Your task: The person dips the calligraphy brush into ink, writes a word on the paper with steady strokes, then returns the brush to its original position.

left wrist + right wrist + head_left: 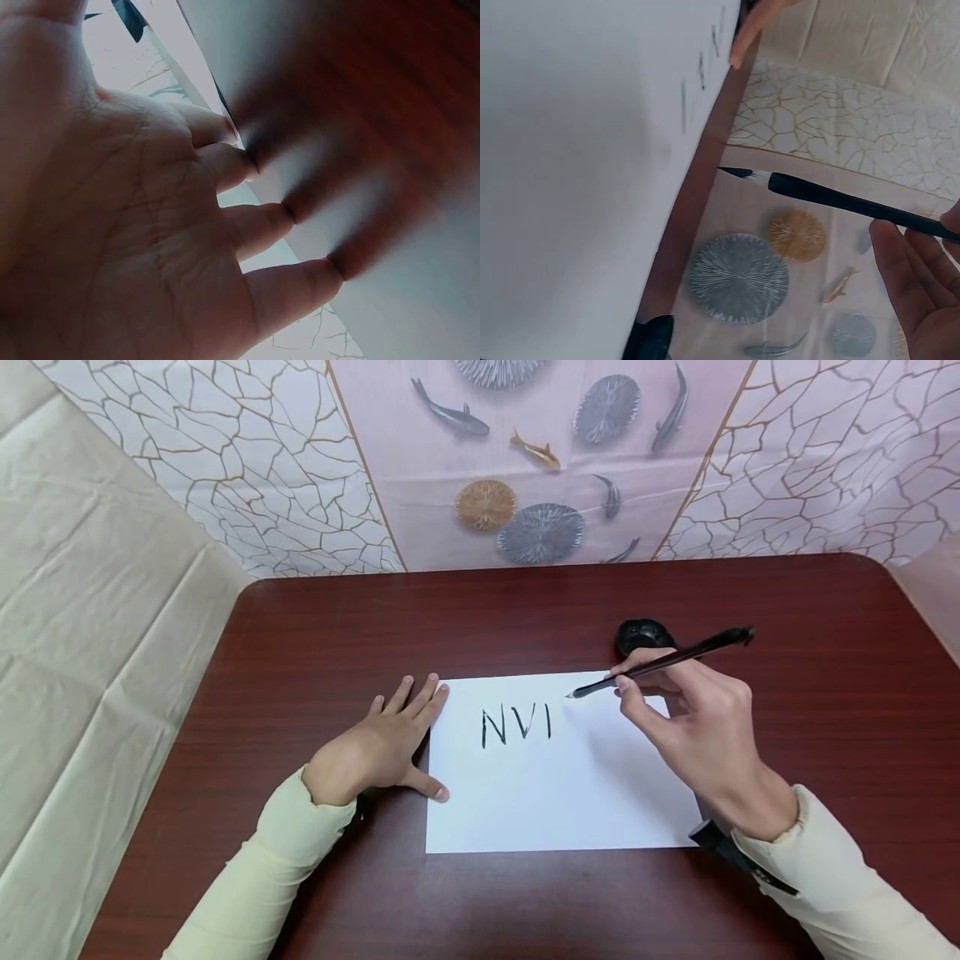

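A white sheet of paper (555, 793) lies on the table with "NVI" painted in dark strokes across its upper left. My left hand (382, 747) rests spread at the sheet's left edge, fingertips and thumb tip on the paper; its palm and straight fingers fill much of the left wrist view. In my right hand (697, 718) I pinch a black ink brush (675, 658), held tilted, its tip over the paper just right of the last stroke. In the right wrist view the brush (832, 196) shows a dark-tipped head with white bristles behind it.
A small round black dish (642, 633) stands behind the sheet, partly covered by the right hand. The dark red-brown table (450, 618) has rounded back corners. Patterned cloth (540, 460) hangs behind it, and a pale creased cloth (90, 610) lies along the left side.
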Motion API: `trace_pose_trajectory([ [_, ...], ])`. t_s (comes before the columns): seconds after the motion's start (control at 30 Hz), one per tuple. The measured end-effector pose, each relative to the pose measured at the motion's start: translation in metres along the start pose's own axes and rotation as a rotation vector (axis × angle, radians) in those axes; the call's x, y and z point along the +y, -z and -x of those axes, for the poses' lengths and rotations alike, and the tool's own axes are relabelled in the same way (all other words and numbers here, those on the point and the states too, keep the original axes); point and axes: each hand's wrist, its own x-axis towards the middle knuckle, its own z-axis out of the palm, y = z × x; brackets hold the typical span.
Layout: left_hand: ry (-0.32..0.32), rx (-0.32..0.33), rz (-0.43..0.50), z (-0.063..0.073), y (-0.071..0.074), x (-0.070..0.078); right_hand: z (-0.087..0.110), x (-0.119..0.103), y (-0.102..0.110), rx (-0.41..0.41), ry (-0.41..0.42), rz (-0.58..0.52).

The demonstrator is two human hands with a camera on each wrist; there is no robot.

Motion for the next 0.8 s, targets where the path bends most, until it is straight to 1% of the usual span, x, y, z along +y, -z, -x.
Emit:
trace_pose_trajectory([
  [0.1,0.003,0.0,-0.003,0.0,0.0,0.0,0.002,0.004,-0.001,-0.02,0.01,0.007],
  [0.4,-0.004,-0.001,-0.005,-0.002,0.0,-0.001,0.01,0.008,-0.006,0.021,-0.024,-0.013],
  [0.57,-0.012,0.004,0.001,-0.001,0.0,-0.002,0.014,0.011,-0.007,0.026,-0.027,-0.008],
  [0.8,-0.011,0.002,0.004,-0.001,0.001,-0.001,0.017,0.012,-0.009,0.012,-0.021,-0.032],
])
